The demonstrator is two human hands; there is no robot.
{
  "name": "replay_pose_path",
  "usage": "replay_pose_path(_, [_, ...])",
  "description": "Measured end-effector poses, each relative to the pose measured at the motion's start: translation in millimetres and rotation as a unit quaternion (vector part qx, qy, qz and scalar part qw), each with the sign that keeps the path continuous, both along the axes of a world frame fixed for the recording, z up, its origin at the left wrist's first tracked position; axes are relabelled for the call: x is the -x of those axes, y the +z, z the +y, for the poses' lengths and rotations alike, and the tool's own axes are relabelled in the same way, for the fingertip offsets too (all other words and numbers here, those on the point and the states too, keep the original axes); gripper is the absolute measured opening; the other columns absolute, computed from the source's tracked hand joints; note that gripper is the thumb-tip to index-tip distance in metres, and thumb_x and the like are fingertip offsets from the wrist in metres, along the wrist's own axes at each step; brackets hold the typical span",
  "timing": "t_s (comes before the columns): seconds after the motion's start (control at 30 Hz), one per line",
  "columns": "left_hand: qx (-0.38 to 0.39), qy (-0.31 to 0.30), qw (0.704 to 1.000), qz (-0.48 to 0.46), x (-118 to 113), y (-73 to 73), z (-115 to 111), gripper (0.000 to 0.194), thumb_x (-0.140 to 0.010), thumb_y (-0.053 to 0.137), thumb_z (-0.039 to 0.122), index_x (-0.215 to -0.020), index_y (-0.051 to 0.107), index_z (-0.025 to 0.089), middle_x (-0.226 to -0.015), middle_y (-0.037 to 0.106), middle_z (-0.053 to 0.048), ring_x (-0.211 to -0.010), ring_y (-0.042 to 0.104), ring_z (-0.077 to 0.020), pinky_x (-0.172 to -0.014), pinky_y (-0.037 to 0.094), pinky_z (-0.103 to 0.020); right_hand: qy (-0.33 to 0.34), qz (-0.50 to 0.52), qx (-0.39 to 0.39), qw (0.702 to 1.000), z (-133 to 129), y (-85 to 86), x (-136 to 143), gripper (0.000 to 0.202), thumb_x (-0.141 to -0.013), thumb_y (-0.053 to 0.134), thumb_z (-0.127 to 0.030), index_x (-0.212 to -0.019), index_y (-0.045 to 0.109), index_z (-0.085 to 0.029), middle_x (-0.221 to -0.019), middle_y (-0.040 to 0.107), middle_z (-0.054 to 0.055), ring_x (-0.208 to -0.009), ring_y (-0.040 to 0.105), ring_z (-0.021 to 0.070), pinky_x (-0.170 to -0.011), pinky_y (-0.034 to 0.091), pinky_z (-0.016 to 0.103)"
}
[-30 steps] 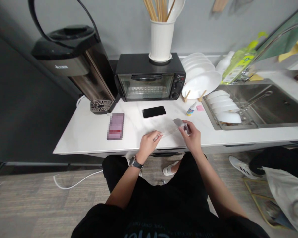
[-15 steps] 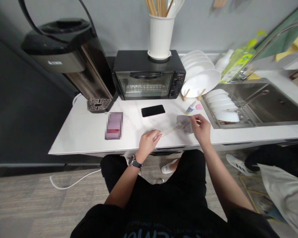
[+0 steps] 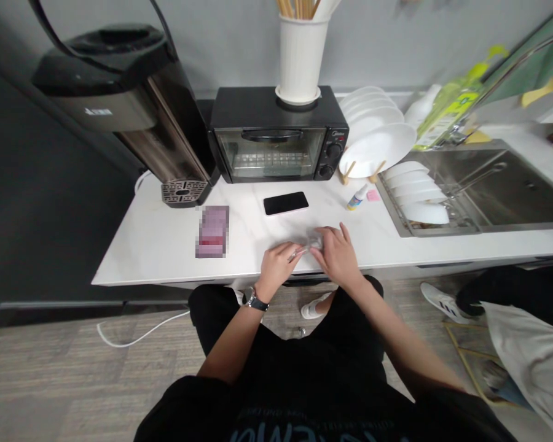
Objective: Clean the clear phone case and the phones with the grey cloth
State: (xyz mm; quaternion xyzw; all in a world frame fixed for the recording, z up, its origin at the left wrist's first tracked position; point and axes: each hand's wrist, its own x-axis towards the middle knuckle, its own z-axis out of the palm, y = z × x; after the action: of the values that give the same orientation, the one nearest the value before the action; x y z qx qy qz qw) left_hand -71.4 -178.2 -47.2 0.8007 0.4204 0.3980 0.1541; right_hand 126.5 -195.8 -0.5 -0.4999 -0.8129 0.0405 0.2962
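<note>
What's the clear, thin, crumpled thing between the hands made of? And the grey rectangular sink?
The clear, thin, crumpled thing looks like glossy plastic film: it's see-through and wrinkly, but too blurry to be sure. The grey rectangular sink seems to be satin stainless steel, because it has a soft metallic shine.

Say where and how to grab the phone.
Probably pinch the phone across the middle of its two long edges, coming from above on the near side. It lies flat, screen up, so the thin edges offer the hold, and the oven stands behind it.
</note>
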Motion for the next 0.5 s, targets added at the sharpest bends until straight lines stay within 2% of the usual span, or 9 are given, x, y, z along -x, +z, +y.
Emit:
replay_pose_path(0.07, [-0.006,-0.001,1.000,0.007,1.5,-2.9,0.1,0.016,-0.105,0.062,0.024,-0.097,0.074,0.020,-0.087,0.079,-0.004,-0.078,0.074,-0.0187,-0.072,0.055,-0.030,0.007,-0.064,-0.039,0.997,-11.0,-13.4,21.3,0.058,-0.112,0.042,-0.051,-0.151,0.051,-0.010,-0.142,0.069,0.021,-0.144,0.056,0.0374,-0.132,0.020,0.068])
replay_pose_path(0.13, [-0.012,-0.002,1.000,0.010,3.0,-4.6,0.1,0.018,-0.105,0.061,0.025,-0.094,0.074,0.019,-0.085,0.077,-0.006,-0.076,0.072,-0.0204,-0.069,0.056,-0.031,0.043,-0.089,-0.058,0.993,-17.1,-21.8,31.5,0.068,-0.111,0.042,-0.055,-0.160,0.044,-0.007,-0.153,0.063,0.021,-0.152,0.049,0.0359,-0.134,0.021,0.061])
replay_pose_path(0.23, [-0.016,-0.007,1.000,0.012,2.7,-2.6,-0.9,0.019,-0.105,0.059,0.025,-0.097,0.075,0.019,-0.090,0.079,-0.008,-0.081,0.074,-0.0218,-0.073,0.057,-0.032,0.054,-0.096,-0.073,0.991,-13.9,-25.7,17.0,0.065,-0.111,0.042,-0.054,-0.158,0.048,-0.009,-0.152,0.065,0.019,-0.151,0.052,0.0315,-0.132,0.030,0.049])
replay_pose_path(0.37, [-0.009,-0.019,1.000,0.011,-1.1,2.3,-2.1,0.017,-0.107,0.059,0.024,-0.111,0.076,0.022,-0.101,0.081,-0.006,-0.092,0.076,-0.0199,-0.083,0.059,-0.032,-0.052,-0.073,-0.080,0.993,-7.6,-25.9,-9.2,0.051,-0.113,0.040,-0.047,-0.143,0.061,-0.011,-0.143,0.070,0.018,-0.150,0.053,0.0349,-0.132,0.026,0.057])
replay_pose_path(0.43, [-0.006,-0.021,1.000,0.012,-1.5,1.7,-1.6,0.019,-0.107,0.058,0.023,-0.111,0.076,0.021,-0.100,0.080,-0.006,-0.091,0.075,-0.0204,-0.083,0.059,-0.032,-0.049,-0.078,-0.078,0.993,-12.1,-27.9,-1.4,0.054,-0.112,0.040,-0.049,-0.145,0.060,-0.011,-0.146,0.069,0.018,-0.152,0.050,0.0357,-0.133,0.021,0.059])
replay_pose_path(0.5, [-0.004,-0.018,1.000,0.013,-0.5,-0.5,-0.8,0.021,-0.107,0.055,0.023,-0.106,0.076,0.019,-0.096,0.079,-0.008,-0.087,0.074,-0.0215,-0.079,0.060,-0.034,-0.008,-0.098,-0.080,0.992,-18.4,-32.0,14.5,0.061,-0.111,0.041,-0.052,-0.153,0.054,-0.009,-0.151,0.066,0.019,-0.153,0.050,0.0347,-0.134,0.020,0.056])
